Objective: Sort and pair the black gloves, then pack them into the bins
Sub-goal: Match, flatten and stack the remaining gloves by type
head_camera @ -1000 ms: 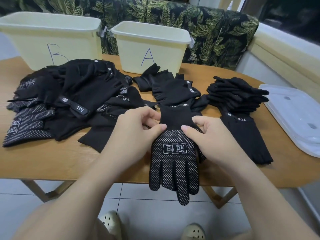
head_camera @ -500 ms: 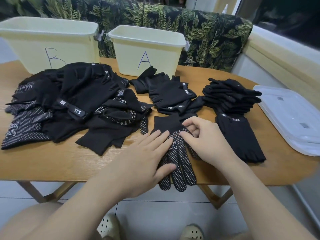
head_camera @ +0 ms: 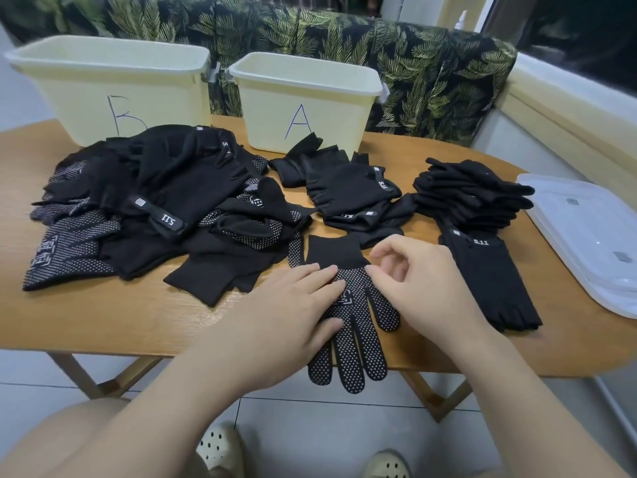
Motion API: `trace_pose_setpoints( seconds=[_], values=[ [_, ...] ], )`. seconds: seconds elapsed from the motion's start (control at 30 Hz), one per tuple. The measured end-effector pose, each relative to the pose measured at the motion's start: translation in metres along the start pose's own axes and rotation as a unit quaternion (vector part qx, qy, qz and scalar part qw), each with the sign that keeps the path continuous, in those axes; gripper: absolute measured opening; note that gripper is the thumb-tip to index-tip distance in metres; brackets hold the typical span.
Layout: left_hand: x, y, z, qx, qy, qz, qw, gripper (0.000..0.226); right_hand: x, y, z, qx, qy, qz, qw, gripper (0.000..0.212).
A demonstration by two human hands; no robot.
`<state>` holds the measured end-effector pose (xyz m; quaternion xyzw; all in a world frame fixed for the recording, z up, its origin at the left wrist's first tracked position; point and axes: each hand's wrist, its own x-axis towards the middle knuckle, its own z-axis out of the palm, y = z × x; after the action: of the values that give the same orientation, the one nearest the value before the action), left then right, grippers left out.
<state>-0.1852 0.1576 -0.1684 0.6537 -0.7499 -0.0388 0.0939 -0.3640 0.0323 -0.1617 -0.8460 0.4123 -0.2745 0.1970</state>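
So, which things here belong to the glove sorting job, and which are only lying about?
Part of the job:
- dotted glove under the left hand
- unsorted glove pile
- stacked gloves
- bin A and bin B

Just lying about:
- clear plastic lids, at the table's right end
- leaf-print sofa behind

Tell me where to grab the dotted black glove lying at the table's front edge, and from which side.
Take the black white-dotted glove by its plain knit cuff, coming from above on the far side. The cuff lies flat and uncovered on the wooden table, while the left hand presses the palm area and the fingers overhang the edge. The right hand hovers nearest, so it is probably the easiest grip.
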Motion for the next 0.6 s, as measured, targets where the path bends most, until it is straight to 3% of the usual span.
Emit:
trace_pose_setpoints(
  seconds=[0.13,0.23,0.3,0.47,0.6],
  values=[
    [0.002,-0.003,0.01,0.013,0.045,0.033,0.998,0.054,0.005,-0.004,0.005,-0.005,-0.021,-0.086,0.996,0.01],
    [0.002,-0.014,0.0,-0.045,0.073,0.041,0.995,0.049,0.01,-0.004,0.009,-0.023,-0.047,-0.094,0.994,0.012],
    [0.002,-0.025,-0.01,-0.044,0.143,0.033,0.988,0.039,0.013,-0.005,0.01,-0.041,-0.077,-0.079,0.993,0.014],
    [-0.005,-0.063,-0.028,-0.043,0.329,-0.081,0.94,0.028,0.021,-0.011,0.015,-0.073,-0.14,-0.055,0.986,0.022],
    [0.001,-0.089,-0.03,-0.084,0.298,-0.154,0.938,0.045,0.021,-0.014,0.022,-0.057,-0.136,-0.05,0.988,0.024]
  ],
)
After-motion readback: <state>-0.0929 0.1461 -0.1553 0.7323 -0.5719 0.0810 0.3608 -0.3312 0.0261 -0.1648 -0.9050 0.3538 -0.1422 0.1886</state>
